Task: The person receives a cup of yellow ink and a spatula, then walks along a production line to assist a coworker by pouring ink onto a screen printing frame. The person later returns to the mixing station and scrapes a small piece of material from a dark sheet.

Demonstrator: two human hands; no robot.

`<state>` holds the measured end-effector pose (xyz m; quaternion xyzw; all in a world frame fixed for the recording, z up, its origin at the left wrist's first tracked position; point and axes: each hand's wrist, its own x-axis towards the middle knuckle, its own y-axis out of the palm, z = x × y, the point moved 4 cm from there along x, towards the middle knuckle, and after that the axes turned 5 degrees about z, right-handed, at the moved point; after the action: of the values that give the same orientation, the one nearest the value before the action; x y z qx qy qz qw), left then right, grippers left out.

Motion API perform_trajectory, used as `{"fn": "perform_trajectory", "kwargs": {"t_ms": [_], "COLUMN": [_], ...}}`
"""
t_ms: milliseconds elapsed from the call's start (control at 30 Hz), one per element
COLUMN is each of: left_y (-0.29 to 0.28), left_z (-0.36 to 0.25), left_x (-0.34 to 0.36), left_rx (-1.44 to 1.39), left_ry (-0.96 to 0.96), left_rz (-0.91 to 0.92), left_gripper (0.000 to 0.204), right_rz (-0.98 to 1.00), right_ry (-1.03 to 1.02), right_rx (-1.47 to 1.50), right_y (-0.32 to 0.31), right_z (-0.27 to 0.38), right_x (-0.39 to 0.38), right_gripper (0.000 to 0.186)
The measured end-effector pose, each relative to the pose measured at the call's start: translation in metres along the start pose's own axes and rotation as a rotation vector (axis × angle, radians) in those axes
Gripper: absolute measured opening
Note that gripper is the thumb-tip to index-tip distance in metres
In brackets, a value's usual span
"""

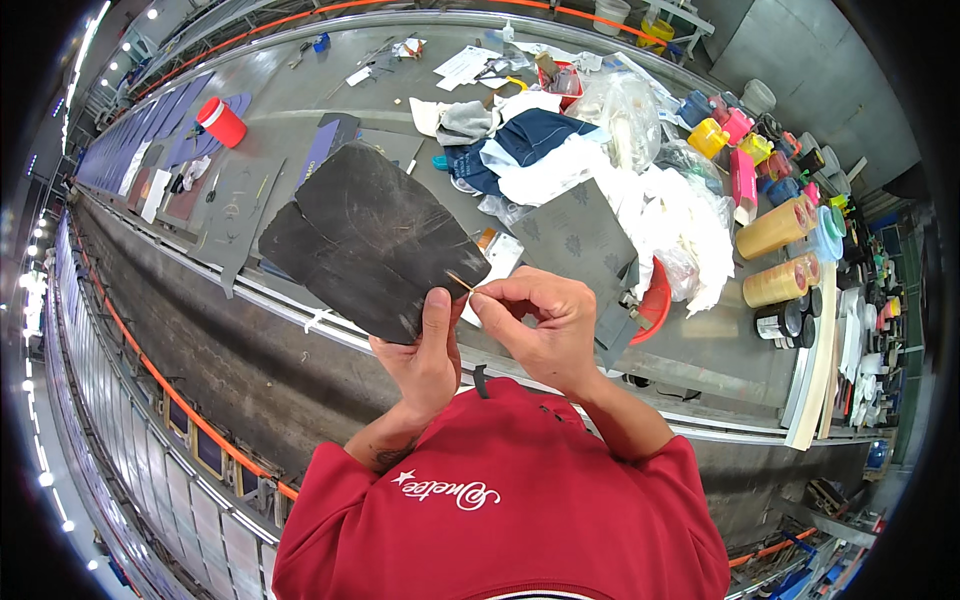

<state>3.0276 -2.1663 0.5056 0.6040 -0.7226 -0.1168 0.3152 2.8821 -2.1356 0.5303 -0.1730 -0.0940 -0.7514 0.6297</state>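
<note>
A stiff black sheet [370,235] with pale scuffs and creases is tilted up in front of me above the table edge. My left hand [422,365] grips its lower right corner, thumb on the face and fingers behind, mostly hidden. Between the thumb and fingertips of my right hand [550,325] is a thin light-brown stick [459,282], pinched close to the same corner. Its far tip meets or nearly meets the sheet; I cannot tell which. Behind the right hand lies a grey patterned sheet [570,225] on the table.
A long grey table [330,95] spans the view. White rags [685,230] and dark blue cloth [530,135] are heaped beyond my hands. Right of them stand a red bowl [655,305], yellow rolls [775,230] and several colourful tubs. A red container [222,122] stands far left.
</note>
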Motion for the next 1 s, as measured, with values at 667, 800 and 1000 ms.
{"fn": "perform_trajectory", "kwargs": {"t_ms": [667,800,1000], "left_y": [0.000,0.000,0.002], "left_z": [0.001,-0.001,-0.001], "left_x": [-0.002,0.001,0.000], "left_rx": [-0.007,-0.013,-0.016], "left_ry": [-0.026,-0.016,-0.022], "left_rz": [-0.028,-0.012,0.002], "left_gripper": [0.027,0.027,0.026], "right_rz": [0.028,0.036,0.029], "right_ry": [0.324,0.326,0.327], "right_rx": [0.369,0.361,0.395], "right_y": [0.009,0.009,0.012], "right_z": [-0.008,-0.010,-0.005], "right_x": [-0.011,-0.014,-0.009], "right_gripper": [0.013,0.016,0.018]}}
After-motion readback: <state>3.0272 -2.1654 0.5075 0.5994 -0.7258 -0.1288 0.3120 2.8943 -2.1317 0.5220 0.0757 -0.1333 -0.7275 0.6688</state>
